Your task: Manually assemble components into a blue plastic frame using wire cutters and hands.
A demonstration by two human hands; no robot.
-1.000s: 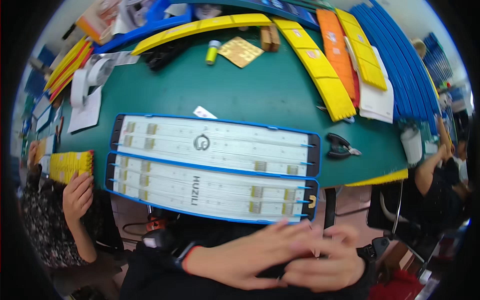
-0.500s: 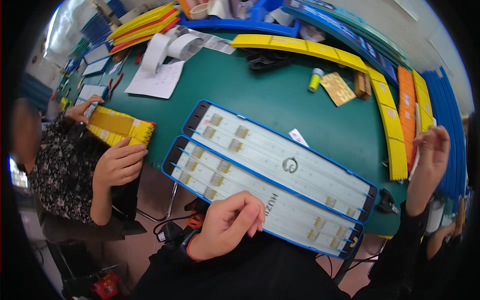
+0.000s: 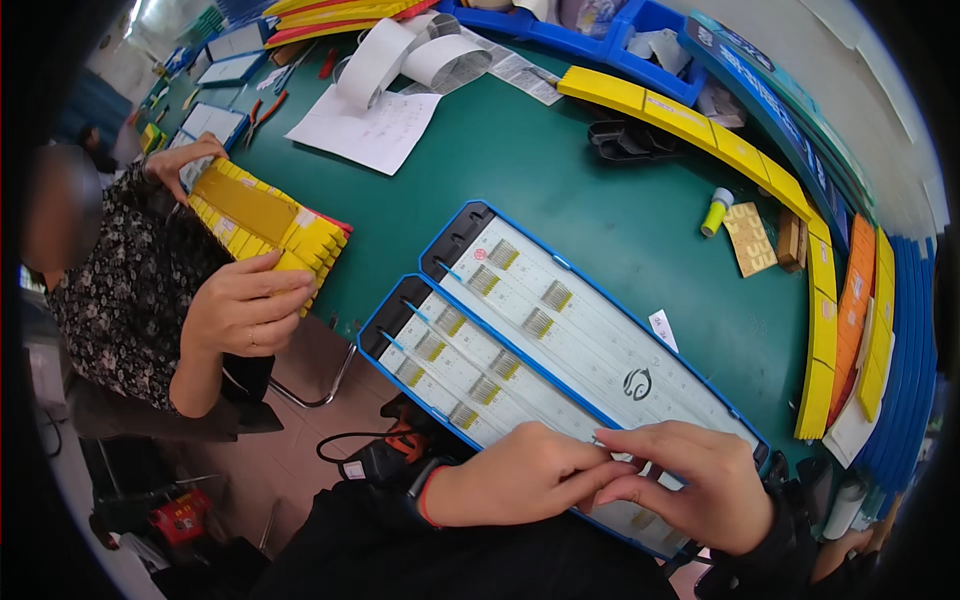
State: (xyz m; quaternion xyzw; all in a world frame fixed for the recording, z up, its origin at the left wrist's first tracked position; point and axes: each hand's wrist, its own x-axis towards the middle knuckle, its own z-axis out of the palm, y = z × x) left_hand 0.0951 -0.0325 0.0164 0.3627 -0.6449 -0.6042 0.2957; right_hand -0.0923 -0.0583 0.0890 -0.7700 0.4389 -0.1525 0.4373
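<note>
An open long case with a blue edge and black end blocks lies in two white halves before me, its far left end angled away. Small clusters of short, thin yellowish pieces sit in rows on both halves. Over the case's near right part, my left hand is closed, thumb and finger pinched. My right hand meets it, fingertips also pinched together. A tiny light speck shows at the right fingertips, too small to name. The hands hide the part of the case beneath them.
At left a person's hands hold a yellow ribbed bundle. Beyond lie a white paper, pliers and a black holder. Yellow strips, a small yellow-green bottle and blue trays line the back and right.
My right hand has come in from the far right to meet my left hand over the case. My left hand has shifted right; the view has turned, and the other person still holds the bundle.
</note>
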